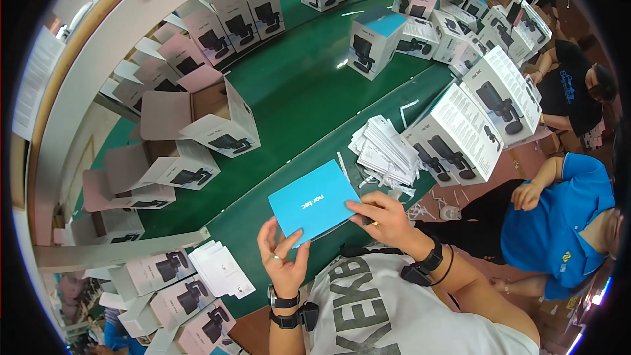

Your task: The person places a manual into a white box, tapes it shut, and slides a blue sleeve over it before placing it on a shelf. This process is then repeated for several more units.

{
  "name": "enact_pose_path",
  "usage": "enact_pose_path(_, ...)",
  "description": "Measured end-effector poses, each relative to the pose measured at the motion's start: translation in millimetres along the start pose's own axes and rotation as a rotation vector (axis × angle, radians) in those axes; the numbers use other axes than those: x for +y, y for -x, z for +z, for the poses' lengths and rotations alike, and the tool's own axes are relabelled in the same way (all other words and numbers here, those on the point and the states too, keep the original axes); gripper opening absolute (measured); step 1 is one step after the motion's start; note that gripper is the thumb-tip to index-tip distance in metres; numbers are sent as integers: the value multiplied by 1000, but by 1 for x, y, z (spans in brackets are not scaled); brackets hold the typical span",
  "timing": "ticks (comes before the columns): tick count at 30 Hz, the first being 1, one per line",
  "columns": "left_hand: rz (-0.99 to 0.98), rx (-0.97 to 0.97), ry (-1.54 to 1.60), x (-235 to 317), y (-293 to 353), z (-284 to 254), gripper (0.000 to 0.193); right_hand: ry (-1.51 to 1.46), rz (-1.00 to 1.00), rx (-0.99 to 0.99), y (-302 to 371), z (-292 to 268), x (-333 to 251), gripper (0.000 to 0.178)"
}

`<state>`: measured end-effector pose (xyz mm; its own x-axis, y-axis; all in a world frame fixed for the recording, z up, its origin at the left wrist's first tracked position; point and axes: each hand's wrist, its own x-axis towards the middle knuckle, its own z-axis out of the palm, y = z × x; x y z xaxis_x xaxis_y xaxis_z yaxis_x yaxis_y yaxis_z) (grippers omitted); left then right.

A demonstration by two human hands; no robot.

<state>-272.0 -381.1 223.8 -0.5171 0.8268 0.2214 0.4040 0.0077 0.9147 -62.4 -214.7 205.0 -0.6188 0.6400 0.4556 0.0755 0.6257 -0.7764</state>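
Observation:
A flat blue card [305, 204] with small white lettering is held up in front of my shirt, above the near edge of the green bench. My left hand [284, 258] grips its lower left corner, the thumb in front and the other fingers partly behind. At the lower right edge, my right hand [384, 220] pinches the card between thumb and fingers. Something small and yellowish shows beneath my right fingers, too small to name. Beyond the card lies a loose fanned pile of white leaflets [386, 154].
Open cartons [227, 125] line the left side of the green bench [289, 75]. Tall printed boxes [453, 135] stand at the right, and a closed blue-topped box [374, 43] farther back. White papers [223, 273] lie left of me. People [559, 217] are at the right.

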Motion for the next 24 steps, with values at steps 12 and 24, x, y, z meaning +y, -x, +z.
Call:
enact_pose_path(12, 361, -71, -481, -16, 0, -7, 48, 63, 17, 28, 14, 5, 13, 47)
enact_pose_path(24, 329, -344, -1022, 28, -24, 50, 78, 167, -83, 63, 26, 19, 27, 42)
